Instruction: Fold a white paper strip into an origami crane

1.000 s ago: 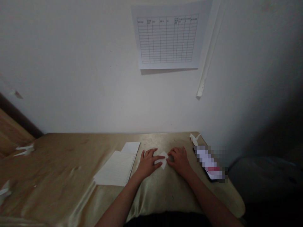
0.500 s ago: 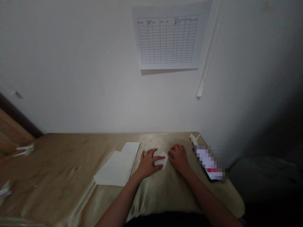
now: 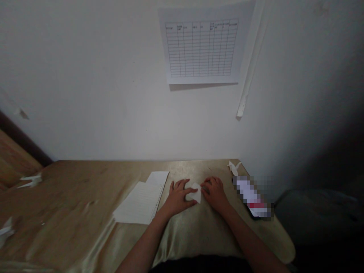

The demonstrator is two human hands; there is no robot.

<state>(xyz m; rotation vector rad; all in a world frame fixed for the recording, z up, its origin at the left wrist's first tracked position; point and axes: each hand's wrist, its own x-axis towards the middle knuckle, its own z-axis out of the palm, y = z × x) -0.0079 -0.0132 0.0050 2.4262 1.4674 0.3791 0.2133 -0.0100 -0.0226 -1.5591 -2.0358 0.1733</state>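
A small folded piece of white paper [image 3: 196,195] lies on the cloth-covered table between my hands. My left hand [image 3: 178,195] rests over its left side with the fingers spread; thumb and index finger touch the paper. At the right edge of the paper, my right hand [image 3: 214,190] has its fingers curled, thumb and index fingertips closed on that edge. Part of the paper is hidden under the left fingers. Left of my left hand lies a stack of lined paper sheets [image 3: 138,203] with punched edges.
A folded paper figure [image 3: 233,168] sits at the back right, just behind a phone [image 3: 251,199] with a blurred screen. More folded paper pieces lie at the far left [image 3: 32,179] and the near left [image 3: 6,230]. A printed chart [image 3: 201,49] hangs on the wall.
My right fingertips have shifted slightly left along the folded paper's edge, and the paper has turned a little. My left hand stays almost in place.
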